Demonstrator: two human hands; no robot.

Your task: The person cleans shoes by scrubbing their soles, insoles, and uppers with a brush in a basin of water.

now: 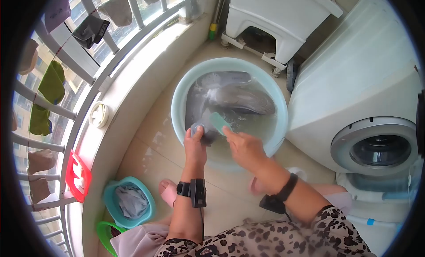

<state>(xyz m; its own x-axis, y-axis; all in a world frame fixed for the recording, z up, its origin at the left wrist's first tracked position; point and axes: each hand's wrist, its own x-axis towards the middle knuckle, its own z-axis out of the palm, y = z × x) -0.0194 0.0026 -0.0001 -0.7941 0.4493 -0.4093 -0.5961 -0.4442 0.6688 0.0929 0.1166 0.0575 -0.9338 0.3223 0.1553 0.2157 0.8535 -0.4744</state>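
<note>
- Left hand [195,144], one: fingers and thumb closed round a bunched end of grey cloth [241,97].
- Right hand [244,148], one: grasping a green block [220,123], thumb along its near end; brush or soap, cannot tell.
- Grey cloth, one visible mass: runs from the left grip forward into the water [261,124]; number of pieces unclear.
- Tub [182,86], one, pale blue: below and ahead of both grips; near rim partly covered by the hands.
- Wrist straps, two: left [198,193], right [288,188], each just behind its grip.
- Slippers, two, pink: one [168,193] behind and left of the left grip, one [255,186] behind the right, partly covered by the forearm.
- Teal basin [150,208], one, with light cloth [132,201]: behind and left of the left grip.
- Green basin [103,232], one, partly hidden: beyond the teal one.
- Round dish [98,123], one; red tray [83,193], one: on the ledge, well left of both grips.
- Green pieces on the line, two: upper [52,82], lower [40,120], farther left.
- Washer [354,106], one: well right of both grips.
</note>
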